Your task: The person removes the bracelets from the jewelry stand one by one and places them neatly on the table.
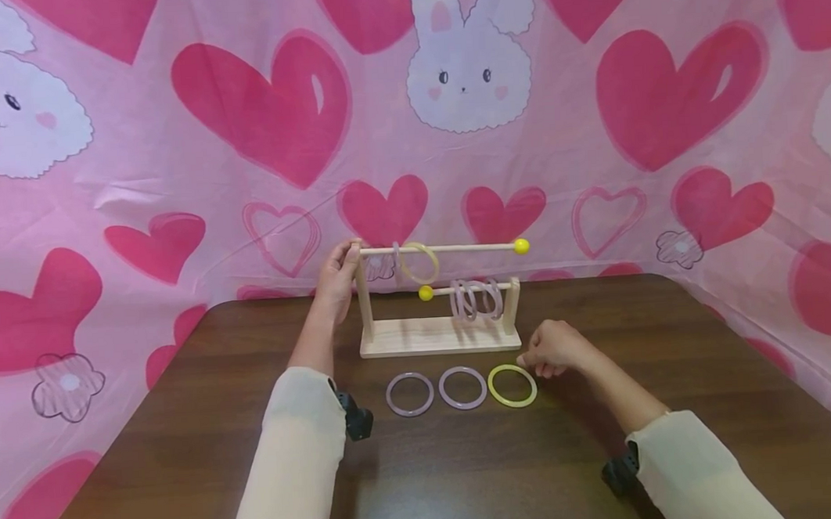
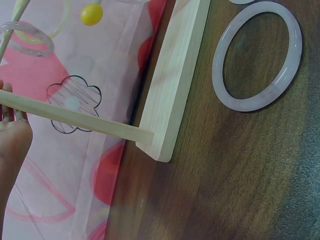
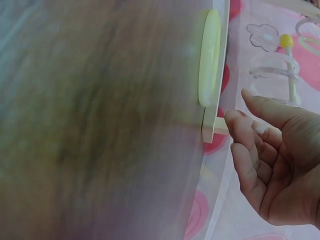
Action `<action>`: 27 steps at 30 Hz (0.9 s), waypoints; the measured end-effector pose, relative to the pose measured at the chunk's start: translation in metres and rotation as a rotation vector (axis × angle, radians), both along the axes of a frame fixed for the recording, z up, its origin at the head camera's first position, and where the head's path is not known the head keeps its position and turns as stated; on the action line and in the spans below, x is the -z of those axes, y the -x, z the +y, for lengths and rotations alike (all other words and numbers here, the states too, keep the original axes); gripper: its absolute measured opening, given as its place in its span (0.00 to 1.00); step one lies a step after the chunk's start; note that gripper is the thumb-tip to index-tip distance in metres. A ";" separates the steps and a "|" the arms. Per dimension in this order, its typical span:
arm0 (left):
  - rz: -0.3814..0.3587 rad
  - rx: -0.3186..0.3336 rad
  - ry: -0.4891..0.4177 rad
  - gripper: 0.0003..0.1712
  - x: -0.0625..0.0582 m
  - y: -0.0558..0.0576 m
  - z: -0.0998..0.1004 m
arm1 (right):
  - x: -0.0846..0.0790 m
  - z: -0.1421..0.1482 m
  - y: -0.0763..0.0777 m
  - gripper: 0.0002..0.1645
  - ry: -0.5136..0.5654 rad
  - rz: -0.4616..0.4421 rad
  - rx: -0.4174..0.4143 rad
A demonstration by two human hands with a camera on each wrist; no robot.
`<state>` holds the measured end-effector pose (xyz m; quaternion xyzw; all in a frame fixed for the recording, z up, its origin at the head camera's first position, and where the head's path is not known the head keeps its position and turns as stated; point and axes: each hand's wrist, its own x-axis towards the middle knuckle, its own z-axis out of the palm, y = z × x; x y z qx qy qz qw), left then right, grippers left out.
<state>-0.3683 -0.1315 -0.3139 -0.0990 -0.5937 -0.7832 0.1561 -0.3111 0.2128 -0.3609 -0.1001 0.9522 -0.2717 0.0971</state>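
Note:
My left hand (image 1: 337, 283) holds the top of the left post of a pale wooden bangle stand (image 1: 433, 335); in the left wrist view its fingers show behind the post (image 2: 75, 117). On the upper bar (image 1: 471, 248) hang a lilac bangle (image 1: 397, 260) and a yellow bangle (image 1: 433, 268). Several lilac bangles (image 1: 497, 301) hang from the lower bar. My right hand (image 1: 557, 346), fingers loosely bent and holding nothing, is just beside another yellow bangle (image 1: 512, 403) lying on the table. In the right wrist view, thumb and forefinger are apart.
Two lilac bangles (image 1: 411, 413) (image 1: 464, 407) lie left of the yellow one, in a row before the stand. Yellow balls (image 1: 521, 246) cap the bar ends. The dark wooden table (image 1: 455, 477) ends at a pink heart-patterned cloth (image 1: 558, 150) behind the stand.

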 end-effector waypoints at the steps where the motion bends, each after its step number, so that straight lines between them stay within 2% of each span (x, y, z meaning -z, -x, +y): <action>1: 0.003 0.001 -0.003 0.09 0.000 0.000 0.000 | 0.000 -0.001 0.000 0.14 0.006 0.002 0.000; 8: 0.031 0.016 -0.011 0.08 0.001 0.002 0.000 | -0.006 -0.004 0.000 0.12 0.031 0.055 0.010; 21: 0.036 0.011 -0.003 0.07 0.001 0.001 0.000 | -0.014 -0.017 -0.002 0.10 0.105 0.126 0.006; 27: 0.032 0.011 0.012 0.10 0.002 0.002 -0.001 | -0.020 -0.024 -0.002 0.11 0.077 0.255 0.014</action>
